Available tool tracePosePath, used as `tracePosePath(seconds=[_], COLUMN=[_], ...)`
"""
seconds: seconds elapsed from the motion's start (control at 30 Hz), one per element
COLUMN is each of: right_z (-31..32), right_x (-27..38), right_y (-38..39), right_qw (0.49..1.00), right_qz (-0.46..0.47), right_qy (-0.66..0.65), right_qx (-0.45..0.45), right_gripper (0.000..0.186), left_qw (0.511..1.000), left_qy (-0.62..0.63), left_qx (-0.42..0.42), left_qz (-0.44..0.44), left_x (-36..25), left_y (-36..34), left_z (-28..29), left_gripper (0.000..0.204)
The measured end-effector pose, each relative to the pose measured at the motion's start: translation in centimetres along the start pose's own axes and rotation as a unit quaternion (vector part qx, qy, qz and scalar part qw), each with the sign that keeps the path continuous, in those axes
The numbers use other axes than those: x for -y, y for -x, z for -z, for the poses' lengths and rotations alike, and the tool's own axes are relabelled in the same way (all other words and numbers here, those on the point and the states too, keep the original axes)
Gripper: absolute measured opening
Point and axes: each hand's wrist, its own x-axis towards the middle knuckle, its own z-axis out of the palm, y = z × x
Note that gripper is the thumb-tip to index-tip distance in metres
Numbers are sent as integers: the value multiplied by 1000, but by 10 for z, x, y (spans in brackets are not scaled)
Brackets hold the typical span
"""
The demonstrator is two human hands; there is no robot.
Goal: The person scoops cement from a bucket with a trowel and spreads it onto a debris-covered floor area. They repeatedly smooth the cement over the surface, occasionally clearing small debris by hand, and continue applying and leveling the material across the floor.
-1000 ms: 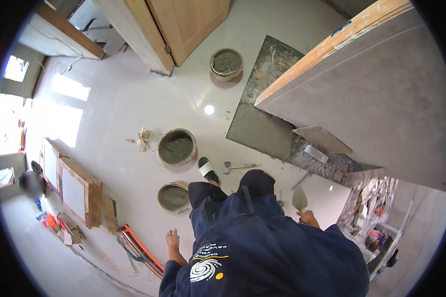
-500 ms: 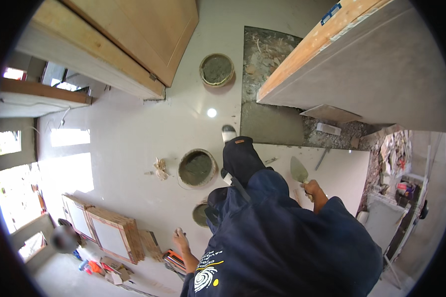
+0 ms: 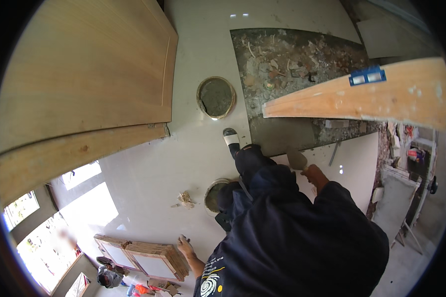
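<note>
My right hand (image 3: 313,174) is closed round the handle of a pointed trowel (image 3: 297,160), whose blade is over the near edge of a bare grey mortar patch (image 3: 282,133). My left hand (image 3: 185,246) hangs low at my left side, its fingers loosely bent and apart, with nothing visible in them. Ahead of my shoe, a round bucket (image 3: 216,97) full of grey mortar stands on pale floor tiles (image 3: 148,168). Another mortar bucket (image 3: 212,195) is partly hidden behind my leg.
A wooden door (image 3: 94,64) stands at the left, and a timber jamb (image 3: 357,94) juts in from the right. Beyond it lies a sunken strip of rubble (image 3: 292,59). Boxed tiles (image 3: 148,255) stack at lower left, near another person (image 3: 109,276). A crumpled scrap (image 3: 185,199) lies on the floor.
I have moved forward, so the door and jamb loom larger and more rubble shows. The bucket beside me has slipped partly behind my leg. The trowel stays in my right hand.
</note>
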Motion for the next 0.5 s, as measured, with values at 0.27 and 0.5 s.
tracePosePath(seconds=[0.27, 0.5], right_z=[4, -25], right_x=[62, 62], right_y=[-7, 12], right_qw=[992, 978], right_qz=[-16, -62], right_qy=[-120, -198], right_qx=[-25, -6], right_gripper=[38, 33], left_qw=[999, 982], left_qy=[-40, -146], left_qx=[22, 103], left_qz=[10, 57], left_x=[-42, -63], left_y=[-30, -61], left_z=[18, 5], left_gripper=[30, 28])
